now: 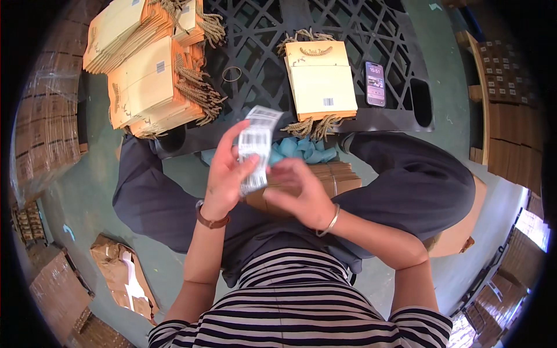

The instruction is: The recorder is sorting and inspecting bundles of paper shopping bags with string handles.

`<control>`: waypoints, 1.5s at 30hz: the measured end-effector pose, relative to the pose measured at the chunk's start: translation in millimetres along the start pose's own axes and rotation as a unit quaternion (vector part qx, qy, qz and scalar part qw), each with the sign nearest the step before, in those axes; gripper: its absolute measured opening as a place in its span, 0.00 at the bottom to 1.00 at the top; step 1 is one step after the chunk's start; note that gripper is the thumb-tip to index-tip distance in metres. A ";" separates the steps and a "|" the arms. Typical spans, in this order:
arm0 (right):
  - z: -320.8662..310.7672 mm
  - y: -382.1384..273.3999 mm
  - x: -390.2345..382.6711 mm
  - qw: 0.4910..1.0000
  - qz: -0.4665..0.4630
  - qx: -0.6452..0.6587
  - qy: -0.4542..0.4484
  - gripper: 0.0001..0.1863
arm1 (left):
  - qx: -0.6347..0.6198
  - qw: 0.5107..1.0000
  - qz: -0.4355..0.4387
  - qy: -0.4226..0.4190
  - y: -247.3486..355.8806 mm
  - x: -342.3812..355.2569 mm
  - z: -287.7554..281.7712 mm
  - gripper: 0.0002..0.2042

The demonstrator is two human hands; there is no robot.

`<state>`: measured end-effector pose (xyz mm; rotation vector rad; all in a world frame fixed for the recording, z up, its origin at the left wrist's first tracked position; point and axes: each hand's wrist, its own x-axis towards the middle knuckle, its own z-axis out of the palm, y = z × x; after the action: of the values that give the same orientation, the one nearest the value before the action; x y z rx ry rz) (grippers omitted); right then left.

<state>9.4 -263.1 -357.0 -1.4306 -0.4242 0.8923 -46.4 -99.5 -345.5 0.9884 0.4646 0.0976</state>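
Observation:
My left hand (227, 168) grips a strip of white barcode labels (255, 139) between thumb and fingers, held up over my lap. My right hand (301, 194) is just right of the strip, slightly blurred, thumb and fingers apart, with nothing visible in it. Whether its fingertips touch the strip I cannot tell. Beyond my hands, a small stack of cream and orange paper bags (322, 87) with brown rope handles lies on a black plastic pallet (394, 119). The top bag bears a barcode label (328, 102).
Larger bag stacks (142, 87) fill the pallet's left side. A phone (375, 84) and a rubber band (231, 73) lie on it. Teal paper scraps (304, 151) and a cardboard bundle (333, 178) sit between my legs. Crumpled brown paper (122, 275) lies on the floor.

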 end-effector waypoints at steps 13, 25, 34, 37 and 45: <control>-33.6 -39.6 23.7 0.939 0.178 0.091 -0.281 0.23 | 0.267 0.865 -0.107 -0.411 46.3 4.7 -50.8 0.09; -22.6 -26.2 27.2 0.972 0.036 0.229 0.046 0.25 | 0.218 0.976 0.018 -0.018 16.1 -15.2 20.4 0.17; -29.7 -47.0 17.7 0.980 0.049 0.188 0.045 0.22 | 0.262 0.955 0.094 -0.100 -3.2 -6.5 24.3 0.19; -31.0 -53.6 11.8 0.983 0.032 0.172 0.058 0.20 | 0.193 0.970 0.090 -0.116 -2.5 -4.6 27.0 0.19; -29.5 -60.1 6.8 0.993 0.009 0.091 0.073 0.15 | 0.097 0.988 0.071 -0.097 -13.9 -9.9 34.3 0.17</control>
<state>51.6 -271.7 -305.4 -1.3230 -0.2148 0.8131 -42.6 -136.8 -337.8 1.2101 0.2274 0.0850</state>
